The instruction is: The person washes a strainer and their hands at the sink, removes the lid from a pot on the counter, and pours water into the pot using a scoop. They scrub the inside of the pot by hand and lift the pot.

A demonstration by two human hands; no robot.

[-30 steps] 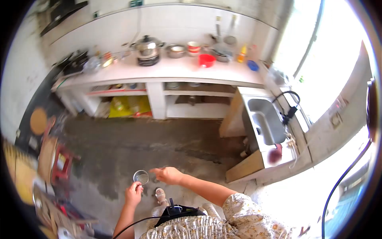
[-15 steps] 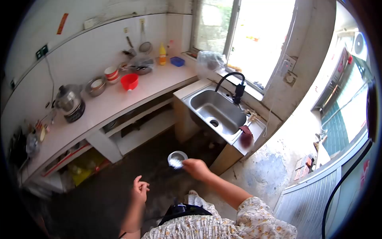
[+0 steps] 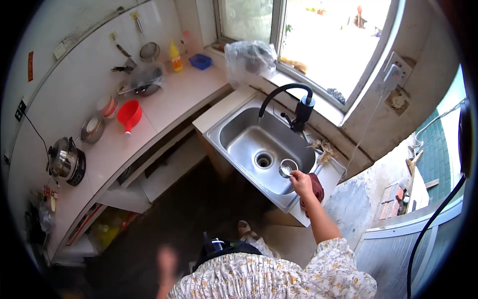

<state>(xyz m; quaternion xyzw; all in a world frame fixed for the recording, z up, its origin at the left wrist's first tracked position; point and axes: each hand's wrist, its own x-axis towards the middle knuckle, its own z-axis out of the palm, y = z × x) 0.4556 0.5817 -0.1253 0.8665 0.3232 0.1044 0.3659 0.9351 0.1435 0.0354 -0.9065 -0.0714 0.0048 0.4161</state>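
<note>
My right hand is closed on the near edge of a small round cup. It holds the cup over the right part of the steel sink. Something whitish shows inside the cup, too small to make out. A dark red cloth lies on the sink's right ledge, just behind my right hand. Low at my left side hangs my left hand, away from the counter; motion smears its fingers. The black faucet arches over the back of the sink.
Along the left counter stand a red ladle-shaped scoop, a kettle, metal bowls and a yellow bottle. A clear plastic bag sits by the window. Dried fibrous scraps lie near the faucet.
My right hand has carried the cup forward and right, from above the floor to over the sink. My left hand has dropped lower. The view has turned and come nearer the sink.
</note>
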